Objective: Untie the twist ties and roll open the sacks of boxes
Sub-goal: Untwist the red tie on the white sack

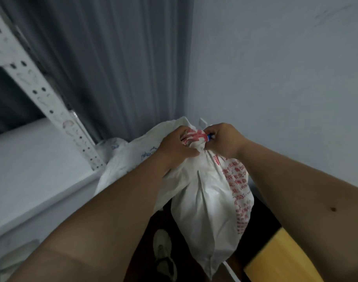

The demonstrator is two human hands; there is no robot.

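While your left hand grips the bunched neck of the white sack at frame centre, your right hand pinches the blue twist tie there. A second sack lies just behind, left of centre.

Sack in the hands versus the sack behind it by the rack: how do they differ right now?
The front sack carries red print; the rear sack shows faint blue print. The front sack's neck is bunched in the left hand, while the right hand pinches a blue tie; the rear sack is untouched. The front sack is in full view, the rear one partly hidden behind it. Both are white.
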